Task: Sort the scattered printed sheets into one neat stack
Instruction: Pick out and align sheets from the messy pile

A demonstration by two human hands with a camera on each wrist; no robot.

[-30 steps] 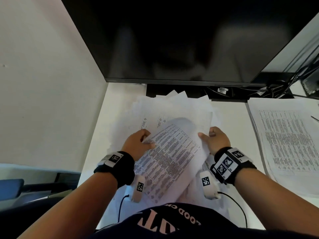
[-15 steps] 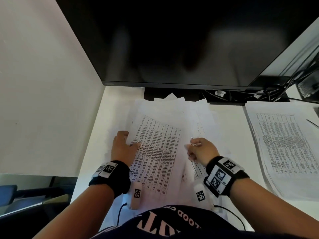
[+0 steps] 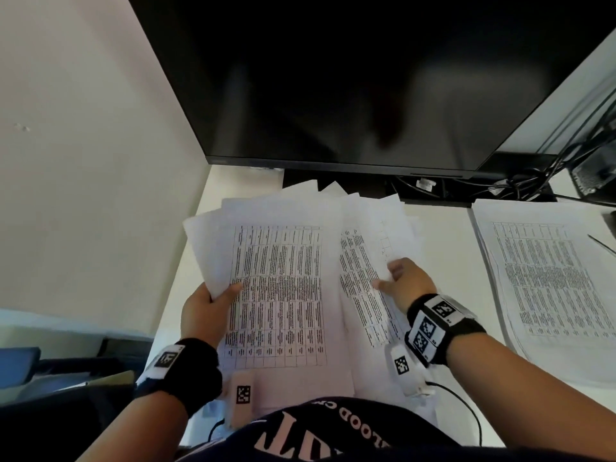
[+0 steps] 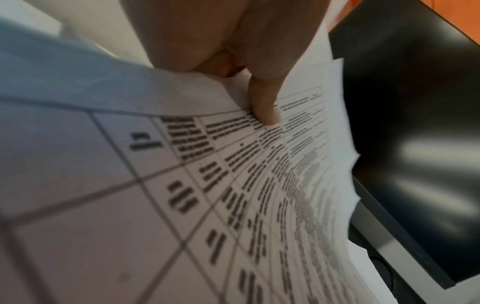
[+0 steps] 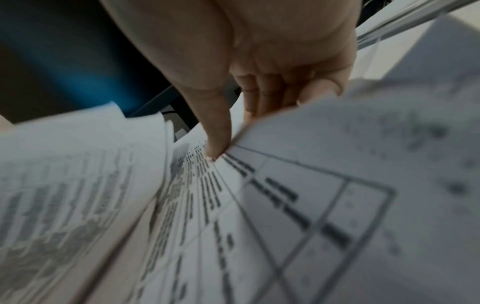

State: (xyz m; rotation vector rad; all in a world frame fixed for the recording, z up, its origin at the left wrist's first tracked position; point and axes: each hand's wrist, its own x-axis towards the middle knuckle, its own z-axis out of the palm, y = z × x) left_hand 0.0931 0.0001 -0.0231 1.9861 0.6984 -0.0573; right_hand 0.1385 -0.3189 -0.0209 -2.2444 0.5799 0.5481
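A loose bundle of printed sheets [image 3: 276, 288] with dense tables is spread fan-like on the white desk in front of me. My left hand [image 3: 208, 303] pinches the bundle's left edge, thumb [image 4: 265, 107] on top of the printed face. My right hand [image 3: 401, 281] pinches the lower corner of a separate sheet [image 3: 373, 248] at the bundle's right side; its thumb [image 5: 217, 131] presses on a printed page while the fingers sit under a raised sheet [image 5: 363, 164]. More white sheets [image 3: 300, 198] poke out unevenly behind.
A second pile of printed pages [image 3: 550, 281] lies flat at the right of the desk [image 3: 446, 248]. A large dark monitor [image 3: 333, 78] hangs over the back edge, with cables [image 3: 533, 181] behind it. A wall [image 3: 83, 161] closes the left side.
The bundle has turned from slanted to nearly upright on the desk. My left hand slid down its left edge, and my right hand moved right onto a separate sheet.
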